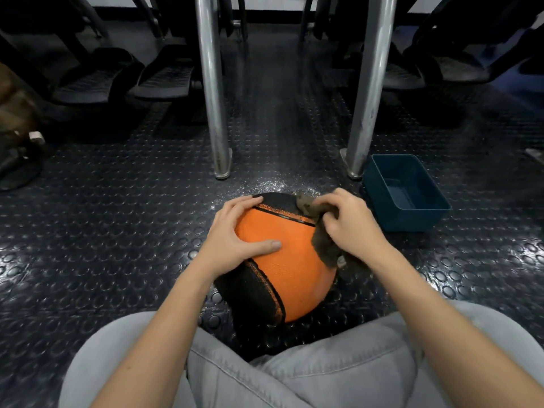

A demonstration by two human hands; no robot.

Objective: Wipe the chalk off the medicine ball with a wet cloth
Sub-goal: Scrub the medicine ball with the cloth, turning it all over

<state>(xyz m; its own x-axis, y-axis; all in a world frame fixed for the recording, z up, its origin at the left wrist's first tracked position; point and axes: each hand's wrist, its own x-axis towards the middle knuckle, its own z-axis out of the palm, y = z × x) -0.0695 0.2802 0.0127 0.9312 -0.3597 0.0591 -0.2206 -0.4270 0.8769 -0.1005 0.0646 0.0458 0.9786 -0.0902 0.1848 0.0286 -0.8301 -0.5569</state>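
An orange and black medicine ball (290,269) sits on the studded rubber floor between my knees. My left hand (232,235) lies spread on the ball's upper left side, fingers over the top and thumb flat on the orange panel. My right hand (346,220) grips a brown-grey cloth (322,244) and presses it against the ball's upper right side. Cloth folds stick out above and below my fingers. Pale speckles show along the black seam near the ball's top.
A dark teal plastic tub (404,191) stands on the floor just right of the ball. Two metal posts (213,92) (368,92) rise from the floor behind it. Exercise machine pedals (164,78) sit further back. Pale dust speckles the floor (265,184) behind the ball.
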